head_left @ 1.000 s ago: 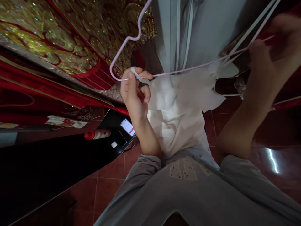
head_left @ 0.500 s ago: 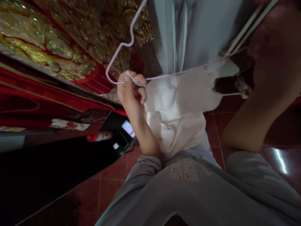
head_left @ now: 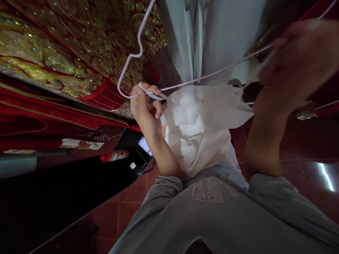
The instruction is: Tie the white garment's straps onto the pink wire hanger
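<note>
My left hand (head_left: 147, 102) is closed around the lower left corner of a thin lilac clothes hanger (head_left: 140, 38), with a white strap (head_left: 152, 94) looped over its fingers. From that strap hangs a pale, thin white garment (head_left: 201, 109), draped in folds in front of my body. At the upper right, my right hand (head_left: 302, 53) is raised and smeared by motion. Another white strap of the garment runs taut up into it, and the hanger's bar passes behind it. Its separate fingers are hard to make out.
Red garments with gold sequins (head_left: 79, 46) hang close on the left. Below them, a black table (head_left: 79, 183) bears a red-capped bottle (head_left: 115, 155), a lit phone (head_left: 145, 145), a dark phone-like slab and a small white case. Grey panels (head_left: 227, 35) stand ahead, over red floor tiles.
My right hand has moved down and inward with the strap, nearer the garment's right side. The view has shifted slightly; my left hand keeps its grip on the hanger.
</note>
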`<move>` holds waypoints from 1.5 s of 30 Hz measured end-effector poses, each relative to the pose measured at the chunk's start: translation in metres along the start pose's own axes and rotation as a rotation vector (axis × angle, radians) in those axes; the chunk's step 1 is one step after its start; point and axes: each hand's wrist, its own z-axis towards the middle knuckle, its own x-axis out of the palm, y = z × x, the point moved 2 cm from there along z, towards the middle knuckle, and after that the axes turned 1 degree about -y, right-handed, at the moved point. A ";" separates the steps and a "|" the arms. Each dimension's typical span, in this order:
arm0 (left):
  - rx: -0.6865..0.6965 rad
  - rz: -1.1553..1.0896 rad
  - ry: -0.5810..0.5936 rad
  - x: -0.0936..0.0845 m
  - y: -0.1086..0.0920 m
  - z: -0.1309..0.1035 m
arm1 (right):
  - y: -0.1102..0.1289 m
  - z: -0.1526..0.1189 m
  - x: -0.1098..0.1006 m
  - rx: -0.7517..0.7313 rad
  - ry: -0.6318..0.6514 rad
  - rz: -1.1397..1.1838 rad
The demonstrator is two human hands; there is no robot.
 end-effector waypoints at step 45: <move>0.041 0.104 -0.136 -0.014 -0.005 0.029 | -0.001 -0.063 0.064 0.135 0.199 -0.191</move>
